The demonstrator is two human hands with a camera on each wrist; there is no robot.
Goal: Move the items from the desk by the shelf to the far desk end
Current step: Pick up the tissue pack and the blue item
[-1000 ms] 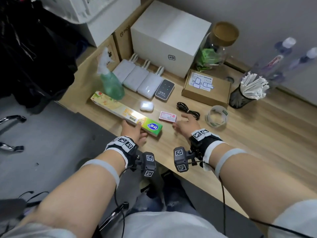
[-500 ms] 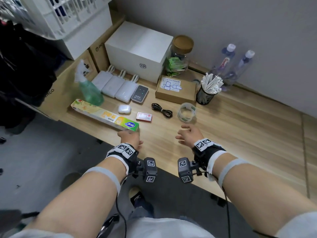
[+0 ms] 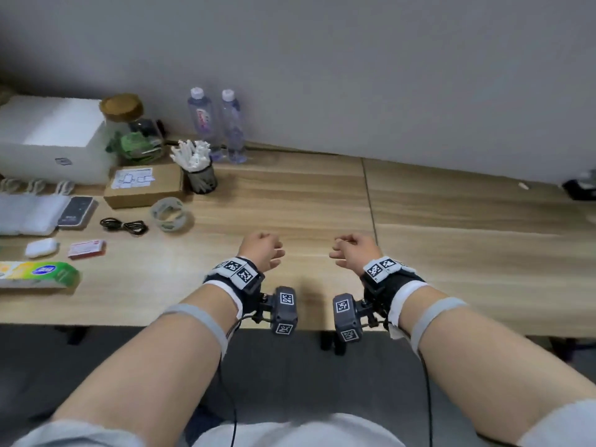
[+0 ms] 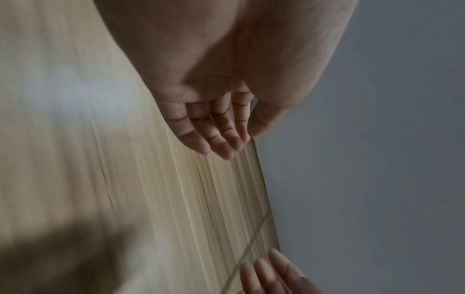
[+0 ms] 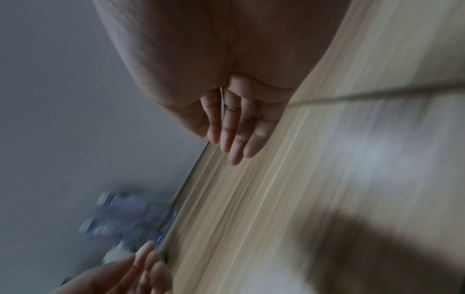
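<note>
Hovering empty over bare desk [image 3: 290,195], both hands have left the item cluster: a second ago the left hand [image 3: 262,250] rested on the long green box [image 3: 38,274] and the right hand [image 3: 353,251] sat by the small red box [image 3: 87,249]; now both hang relaxed, fingers loosely bent, grasping nothing. View has swung right toward the far end. Items are all at the left: tape roll [image 3: 171,214], cable [image 3: 124,224], white case [image 3: 42,247], cardboard box [image 3: 143,185]. Nothing looks moved yet; probably scouting the drop zone before the first pick.
</note>
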